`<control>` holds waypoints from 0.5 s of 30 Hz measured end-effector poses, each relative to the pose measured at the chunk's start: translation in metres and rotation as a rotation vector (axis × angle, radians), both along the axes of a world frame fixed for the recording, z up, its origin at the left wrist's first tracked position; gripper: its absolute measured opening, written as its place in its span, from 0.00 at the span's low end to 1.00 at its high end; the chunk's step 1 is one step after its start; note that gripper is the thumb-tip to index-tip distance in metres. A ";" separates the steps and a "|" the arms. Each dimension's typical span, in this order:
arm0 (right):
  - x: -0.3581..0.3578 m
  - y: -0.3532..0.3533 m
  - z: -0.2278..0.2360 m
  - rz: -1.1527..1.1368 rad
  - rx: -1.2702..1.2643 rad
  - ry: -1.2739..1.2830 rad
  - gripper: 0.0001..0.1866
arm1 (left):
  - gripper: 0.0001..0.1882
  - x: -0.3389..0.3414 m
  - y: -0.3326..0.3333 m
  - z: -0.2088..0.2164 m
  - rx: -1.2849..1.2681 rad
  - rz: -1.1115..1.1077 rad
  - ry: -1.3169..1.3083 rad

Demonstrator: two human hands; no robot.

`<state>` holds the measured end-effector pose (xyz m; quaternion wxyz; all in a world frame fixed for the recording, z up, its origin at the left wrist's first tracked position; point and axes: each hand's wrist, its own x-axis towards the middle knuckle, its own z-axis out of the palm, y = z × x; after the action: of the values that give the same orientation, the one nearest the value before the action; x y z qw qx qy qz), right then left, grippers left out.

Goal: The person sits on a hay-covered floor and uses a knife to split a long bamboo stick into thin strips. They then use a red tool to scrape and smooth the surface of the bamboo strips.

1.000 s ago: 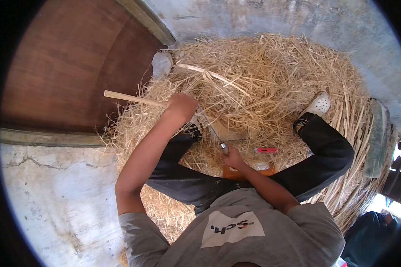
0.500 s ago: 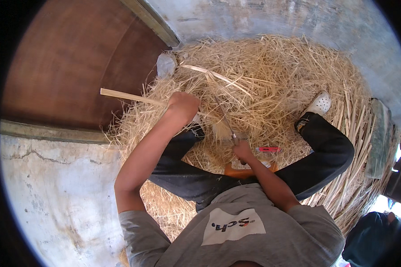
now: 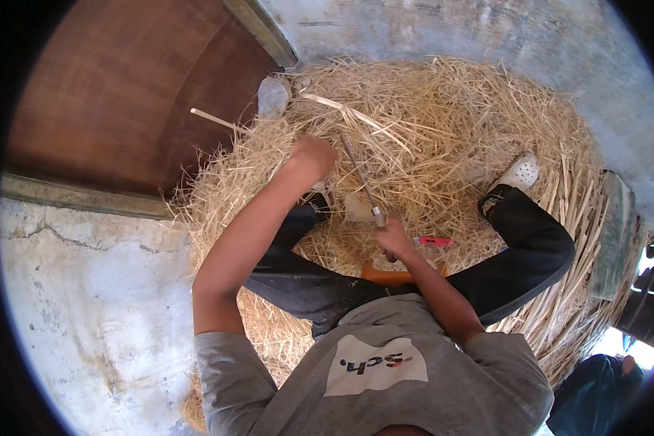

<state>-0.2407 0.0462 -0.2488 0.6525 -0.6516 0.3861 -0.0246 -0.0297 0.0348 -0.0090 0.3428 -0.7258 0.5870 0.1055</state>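
My left hand (image 3: 314, 158), its arm stretched forward over the straw, is closed round a thin pale strip of split wood or bamboo (image 3: 221, 121). The strip's far end points to the upper left, and its middle blends with the straw. My right hand (image 3: 394, 237) grips the handle of a long, narrow-bladed knife (image 3: 360, 173), held in front of my lap. The blade slants up and left, with its tip close to my left hand. Beside my right hand lies a red cutter (image 3: 434, 241) on the straw.
Straw-like shavings (image 3: 443, 131) heap around my legs. An orange low stool or frame (image 3: 392, 275) stands between my thighs. Long strips (image 3: 559, 291) lie at the right. A pale lump (image 3: 274, 97) sits by the brown door (image 3: 131, 94). A bluish wall (image 3: 443, 25) rises beyond.
My left hand has moved slightly forward and right, and the strip's far end has swung upward and right. The knife in my right hand has shifted slightly left.
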 end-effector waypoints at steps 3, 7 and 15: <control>0.005 0.023 -0.005 0.084 -0.070 -0.003 0.07 | 0.11 0.010 -0.004 0.001 0.026 0.067 0.008; 0.008 0.049 -0.007 -0.006 -0.229 -0.110 0.11 | 0.12 0.014 -0.014 0.012 0.083 0.102 0.059; 0.017 0.061 -0.040 0.037 -0.295 -0.104 0.19 | 0.16 0.037 -0.032 0.006 0.199 0.273 0.049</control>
<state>-0.2240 0.1074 -0.2889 0.5692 -0.7451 0.3320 -0.1027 0.0073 0.0026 -0.0027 0.3812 -0.7585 0.4776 0.2264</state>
